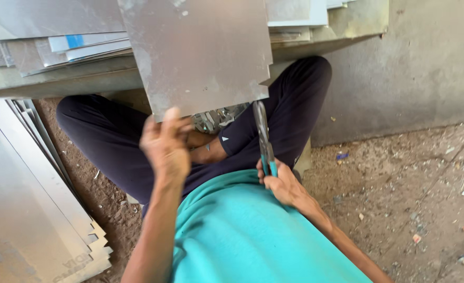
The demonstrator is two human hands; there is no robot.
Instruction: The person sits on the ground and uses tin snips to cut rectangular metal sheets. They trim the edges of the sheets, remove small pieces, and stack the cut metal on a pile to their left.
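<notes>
**Metal sheet held up to the shears**

A grey metal sheet stands nearly upright over the lap of a person seated cross-legged on the ground, its notched lower edge hanging just above the knees. The left hand grips the sheet's bottom edge near the left corner, fingers curled up over the near face. The right hand is closed around the blue handles of a pair of metal shears, whose blades point upward and meet the sheet's lower right corner; whether they bite into it cannot be told. Small bright offcuts lie in a heap between the legs, just below the sheet. The person wears a teal shirt and dark trousers. Behind the sheet, more flat sheets are stacked on a low ledge against a concrete wall. Another pile of notched sheets leans on the dirt floor at the person's left.
</notes>
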